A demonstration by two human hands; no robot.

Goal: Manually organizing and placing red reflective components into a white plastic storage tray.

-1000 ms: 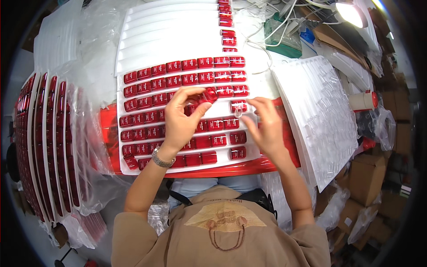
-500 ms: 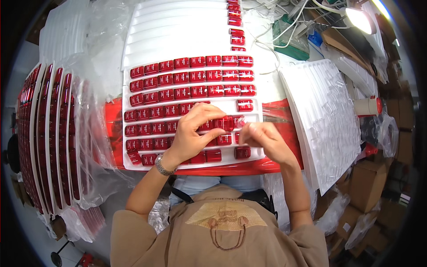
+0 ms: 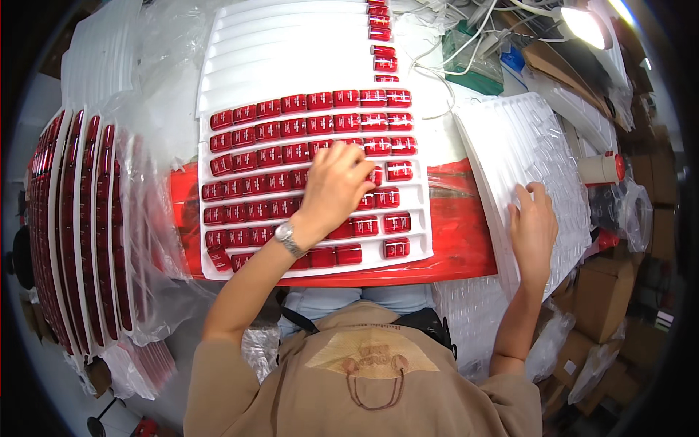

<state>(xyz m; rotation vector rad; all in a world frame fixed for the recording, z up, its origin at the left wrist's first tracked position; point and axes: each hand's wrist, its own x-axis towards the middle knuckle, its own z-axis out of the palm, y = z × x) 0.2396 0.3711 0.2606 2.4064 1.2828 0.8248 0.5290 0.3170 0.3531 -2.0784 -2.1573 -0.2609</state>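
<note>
A white ridged tray (image 3: 313, 271) holds rows of small glossy red cylindrical containers (image 3: 294, 127) with pale print. My left hand (image 3: 335, 182), a metal watch on its wrist, is over the fourth row, fingers bent down around a red container (image 3: 376, 175) that shows only in part beside the fingertips. A single red container (image 3: 398, 171) stands just right of it, at the row's end. My right hand (image 3: 533, 227) reaches over a second white tray (image 3: 489, 156) strewn with small clear plastic pieces (image 3: 555, 162). Its fingers are apart, and I see nothing held in them.
Upright trays packed with red containers (image 3: 80, 233) stand at the left, partly wrapped in clear film. Red sheeting (image 3: 459, 218) lies under the middle tray. White cables (image 3: 444, 69) and a lit lamp (image 3: 586, 28) are at the back right; cardboard boxes (image 3: 601, 302) are stacked at the right.
My right hand has left the red containers and moved right, onto the tray of clear pieces. My left hand has shifted up and right, from the fifth row to the fourth.
</note>
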